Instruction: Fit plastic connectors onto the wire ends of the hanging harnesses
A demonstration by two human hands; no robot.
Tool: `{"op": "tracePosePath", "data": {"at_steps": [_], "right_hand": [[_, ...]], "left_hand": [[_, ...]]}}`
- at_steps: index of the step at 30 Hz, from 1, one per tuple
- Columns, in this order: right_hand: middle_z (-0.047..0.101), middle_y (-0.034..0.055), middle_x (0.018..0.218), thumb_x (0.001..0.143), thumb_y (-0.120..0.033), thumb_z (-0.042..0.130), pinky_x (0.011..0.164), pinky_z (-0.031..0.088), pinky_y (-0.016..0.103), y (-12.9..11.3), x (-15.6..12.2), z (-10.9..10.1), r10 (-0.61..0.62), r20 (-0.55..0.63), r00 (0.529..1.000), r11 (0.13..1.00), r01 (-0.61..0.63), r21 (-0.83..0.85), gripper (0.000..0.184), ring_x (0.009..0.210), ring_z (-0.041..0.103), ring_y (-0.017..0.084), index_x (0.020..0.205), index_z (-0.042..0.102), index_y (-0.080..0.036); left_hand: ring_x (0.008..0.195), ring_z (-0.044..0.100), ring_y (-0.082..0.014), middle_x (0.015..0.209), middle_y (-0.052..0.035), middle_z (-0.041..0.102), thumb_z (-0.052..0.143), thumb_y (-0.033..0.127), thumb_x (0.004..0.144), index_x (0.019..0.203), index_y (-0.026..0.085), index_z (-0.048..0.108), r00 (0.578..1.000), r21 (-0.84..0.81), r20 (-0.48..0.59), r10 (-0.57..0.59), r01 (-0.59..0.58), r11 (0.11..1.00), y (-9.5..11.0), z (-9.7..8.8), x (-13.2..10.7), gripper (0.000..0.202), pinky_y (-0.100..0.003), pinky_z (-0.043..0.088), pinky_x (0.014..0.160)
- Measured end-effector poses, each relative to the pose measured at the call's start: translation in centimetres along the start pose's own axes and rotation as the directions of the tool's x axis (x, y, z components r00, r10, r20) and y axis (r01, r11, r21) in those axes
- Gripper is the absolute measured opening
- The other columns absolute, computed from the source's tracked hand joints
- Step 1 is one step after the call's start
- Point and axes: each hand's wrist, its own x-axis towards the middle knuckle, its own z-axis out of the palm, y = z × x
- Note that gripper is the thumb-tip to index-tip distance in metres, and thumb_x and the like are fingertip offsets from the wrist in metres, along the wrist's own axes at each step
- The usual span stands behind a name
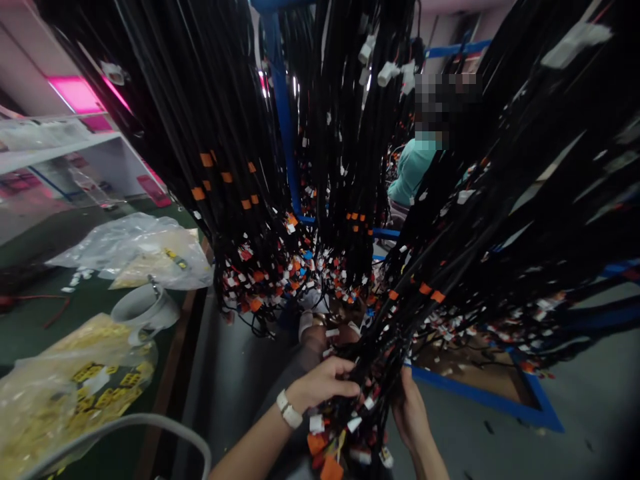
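Note:
A thick bundle of black wire harnesses slants down from the upper right to just in front of me. My left hand, with a white watch on its wrist, grips the bundle from the left, thumb and fingers around some of the cables. From the right side, my right hand is closed against the same bundle, its fingertips partly hidden by cables. Below and between both hands hang loose ends with white connectors and orange tags.
More harnesses hang from a blue frame. On the green table at left lie plastic bags and a grey cup-shaped ring. A blue-edged tray stands low right. A person in a teal top is behind the cables.

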Motion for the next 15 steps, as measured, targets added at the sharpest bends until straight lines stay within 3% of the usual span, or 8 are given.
{"op": "tracePosePath", "data": {"at_steps": [3, 7, 11, 15], "right_hand": [[0.071, 0.0066, 0.096, 0.065, -0.042, 0.076, 0.08, 0.047, 0.035, -1.3, -1.0, 1.3, 0.049, 0.151, 0.987, 0.998, -0.04, -0.058, 0.043, 0.087, 0.063, 0.023, 0.1, 0.068, -0.02], [0.069, 0.007, 0.071, 0.058, -0.037, 0.082, 0.057, 0.046, 0.029, -2.2, -1.4, 3.3, 0.174, 0.216, 0.961, 0.982, -0.153, -0.107, 0.037, 0.057, 0.058, 0.017, 0.083, 0.069, -0.014], [0.062, -0.0011, 0.055, 0.055, -0.035, 0.084, 0.044, 0.039, 0.022, -1.4, -0.8, 5.0, 0.231, 0.106, 0.967, 0.972, -0.234, 0.012, 0.04, 0.042, 0.047, 0.009, 0.086, 0.066, -0.017], [0.061, -0.0015, 0.056, 0.058, -0.036, 0.082, 0.041, 0.038, 0.02, -0.8, -0.2, 5.9, 0.275, 0.15, 0.95, 0.956, -0.286, 0.056, 0.037, 0.041, 0.045, 0.008, 0.086, 0.066, -0.019]], "left_hand": [[0.061, 0.055, -0.011, 0.072, -0.0042, 0.063, 0.078, 0.033, 0.061, 0.086, 0.01, 0.068, 0.998, -0.161, -0.067, 0.009, -0.02, 0.987, 0.2, -1.1, -0.8, 0.036, -0.022, 0.041, 0.061], [0.066, 0.06, -0.0143, 0.081, -0.0057, 0.066, 0.08, 0.032, 0.058, 0.099, 0.013, 0.066, 0.992, -0.27, -0.125, 0.014, -0.048, 0.962, 0.5, -2.0, -1.2, 0.047, -0.026, 0.044, 0.066], [0.069, 0.058, -0.0119, 0.082, -0.0043, 0.066, 0.078, 0.034, 0.062, 0.095, 0.012, 0.066, 0.972, -0.169, -0.225, 0.06, -0.1, 0.98, 0.7, -3.2, -1.0, 0.041, -0.024, 0.043, 0.071], [0.068, 0.055, -0.011, 0.08, -0.0029, 0.064, 0.072, 0.038, 0.07, 0.097, 0.013, 0.064, 0.968, -0.007, -0.224, 0.115, -0.119, 0.993, 0.8, -4.4, -0.3, 0.037, -0.024, 0.041, 0.069]]}}
